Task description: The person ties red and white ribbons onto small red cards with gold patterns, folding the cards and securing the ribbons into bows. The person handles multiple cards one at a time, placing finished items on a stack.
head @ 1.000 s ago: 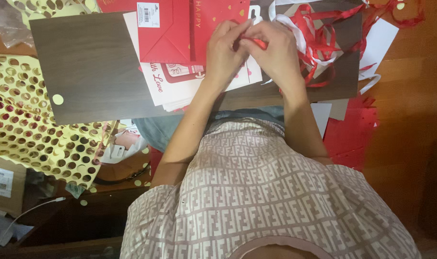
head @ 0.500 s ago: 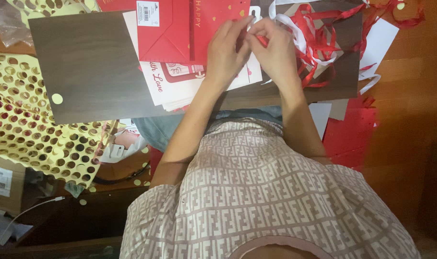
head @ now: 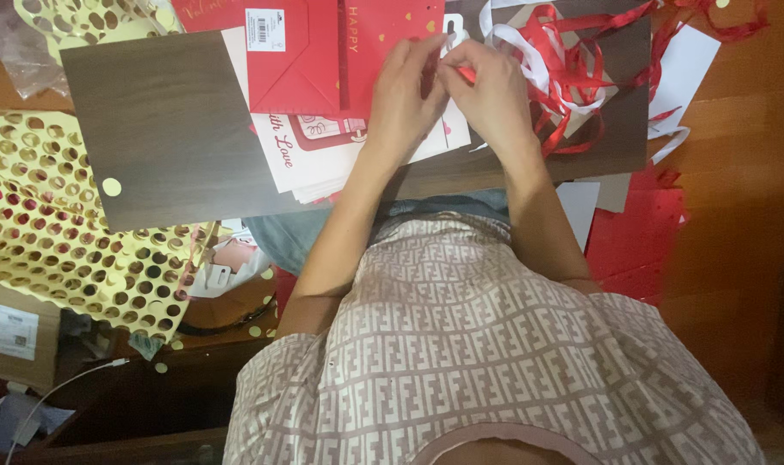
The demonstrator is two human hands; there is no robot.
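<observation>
My left hand (head: 402, 96) and my right hand (head: 498, 93) meet fingertip to fingertip over a dark wood-grain board (head: 168, 129) that lies across my lap. Both pinch a short piece of red ribbon (head: 465, 76), mostly hidden by the fingers. It runs toward a loose tangle of red and white ribbon (head: 574, 71) just right of my right hand. Under my left hand lie a red gift bag (head: 310, 53) and a stack of white cards with red print (head: 323, 151).
A gold sheet punched full of round holes (head: 56, 220) hangs off the board's left side, with gold dots scattered about, one on the board (head: 111, 186). Red paper (head: 635, 250) lies at the right. A cardboard box (head: 13, 331) and a white cable sit lower left.
Both hands stay in the same place. The fingertips have drawn closer together around the red ribbon, so less of it shows.
</observation>
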